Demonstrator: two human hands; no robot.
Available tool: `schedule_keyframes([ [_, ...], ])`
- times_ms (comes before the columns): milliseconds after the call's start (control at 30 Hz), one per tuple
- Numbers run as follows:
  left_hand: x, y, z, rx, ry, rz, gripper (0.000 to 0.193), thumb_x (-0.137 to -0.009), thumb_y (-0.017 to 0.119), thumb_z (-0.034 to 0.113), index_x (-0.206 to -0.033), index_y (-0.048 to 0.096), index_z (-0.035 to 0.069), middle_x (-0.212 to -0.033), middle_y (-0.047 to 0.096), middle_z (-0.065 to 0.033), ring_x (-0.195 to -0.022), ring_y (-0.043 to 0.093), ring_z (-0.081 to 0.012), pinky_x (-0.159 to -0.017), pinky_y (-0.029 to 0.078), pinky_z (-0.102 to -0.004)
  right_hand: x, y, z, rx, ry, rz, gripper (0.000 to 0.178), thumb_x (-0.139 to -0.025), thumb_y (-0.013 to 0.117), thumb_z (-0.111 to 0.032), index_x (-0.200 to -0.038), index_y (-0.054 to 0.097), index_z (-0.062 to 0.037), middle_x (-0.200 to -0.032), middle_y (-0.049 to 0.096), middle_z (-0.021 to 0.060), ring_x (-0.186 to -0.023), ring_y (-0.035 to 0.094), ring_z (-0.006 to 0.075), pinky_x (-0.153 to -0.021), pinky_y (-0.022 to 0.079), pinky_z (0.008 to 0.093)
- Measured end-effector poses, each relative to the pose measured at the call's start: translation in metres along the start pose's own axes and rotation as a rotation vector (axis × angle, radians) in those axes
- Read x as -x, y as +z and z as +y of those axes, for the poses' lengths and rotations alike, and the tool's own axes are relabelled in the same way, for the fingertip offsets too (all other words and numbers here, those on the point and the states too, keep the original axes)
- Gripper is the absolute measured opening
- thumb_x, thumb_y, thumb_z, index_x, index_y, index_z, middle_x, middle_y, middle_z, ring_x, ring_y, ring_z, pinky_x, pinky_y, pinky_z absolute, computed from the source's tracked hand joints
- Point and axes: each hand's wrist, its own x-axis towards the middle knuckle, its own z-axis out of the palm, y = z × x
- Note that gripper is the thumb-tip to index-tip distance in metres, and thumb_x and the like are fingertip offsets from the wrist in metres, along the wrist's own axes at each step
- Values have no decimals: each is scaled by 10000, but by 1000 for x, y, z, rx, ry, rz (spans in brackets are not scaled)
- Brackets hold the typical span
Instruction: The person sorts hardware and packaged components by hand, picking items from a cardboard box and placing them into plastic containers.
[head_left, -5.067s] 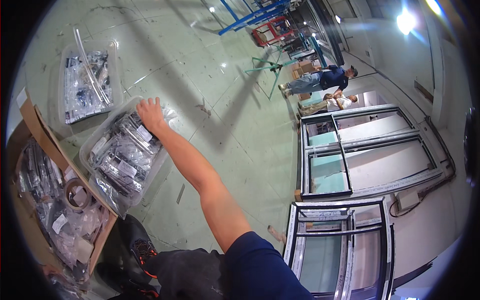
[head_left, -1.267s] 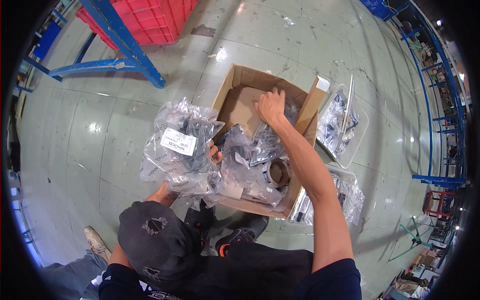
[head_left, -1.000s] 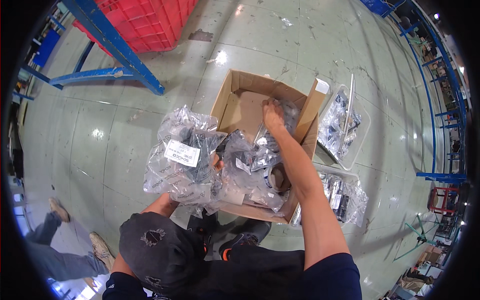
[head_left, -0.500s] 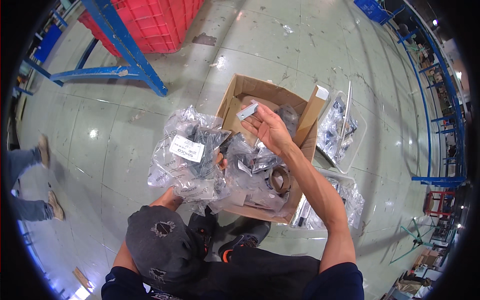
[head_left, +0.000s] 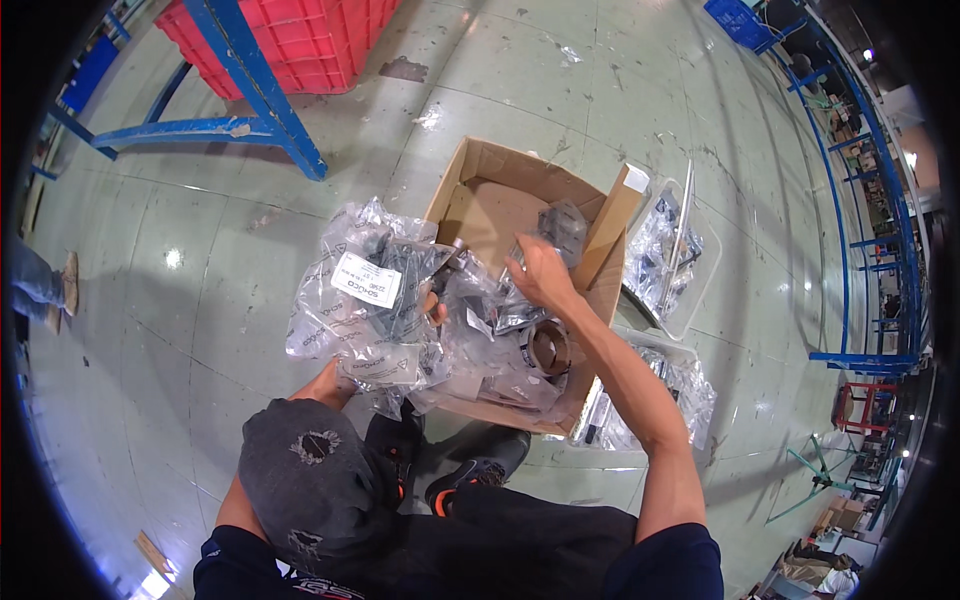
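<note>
My left hand (head_left: 437, 308) grips a large clear plastic bag (head_left: 310, 325) with a white label and dark parts inside. The bag covers most of this hand; some fingertips show at its right edge. My right hand (head_left: 543, 272) hovers over the cardboard box (head_left: 490, 215), palm down, fingers loosely bent and apart, with nothing visible in them. Below that hand lie clear plastic bags of parts (head_left: 480, 300) and a roll of brown tape (head_left: 548, 347). A dark bagged part (head_left: 562, 232) rests near the box's far right side.
Beside the box on the right, two clear trays (head_left: 705, 265) hold bagged parts. A long brown carton (head_left: 612, 225) leans on the box's right wall. A blue steel frame (head_left: 265, 90) and a red crate (head_left: 300, 45) stand at the far left. Another person's legs (head_left: 40, 280) show at the left.
My right hand has lowered toward the bags in the box; the small grey metal plate it held is no longer visible in it. My left hand still holds the labelled bag.
</note>
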Motion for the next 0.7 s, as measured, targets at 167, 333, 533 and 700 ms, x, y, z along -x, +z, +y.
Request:
schedule_keyframes([
  [167,-4,12,-4,-41,62,-66,595,-844,600,534,-1120,508,14,-1005,470,-15,-855,447,-133,-1047,333,-346,-5,10,47,646,5,123,381,-834,561,-110,-1203,548,-11,-1401,344,303,-1033,587,460,-850,495,483],
  [333,-40,-90,-33,645,100,-771,547,-853,594,511,-1115,525,36,-978,493,-17,-869,460,-133,-1021,346,-338,-35,3,44,488,79,-132,272,-858,547,-145,-1047,642,26,-1142,569,319,-868,658,411,-709,546,450],
  [533,-41,-84,-41,643,68,-704,533,-857,593,499,-1114,524,37,-968,495,-19,-873,464,-133,-1015,348,-339,-30,-57,29,40,62,212,391,-888,565,-301,-780,671,59,-734,614,300,-739,636,427,-687,520,431],
  [700,-34,-63,-29,615,49,-639,519,-860,592,487,-1113,523,39,-958,497,-21,-878,469,-132,-1010,350,-340,-19,-76,17,-1181,359,190,389,-957,514,-346,-961,672,9,-846,689,102,-740,627,176,-701,495,304],
])
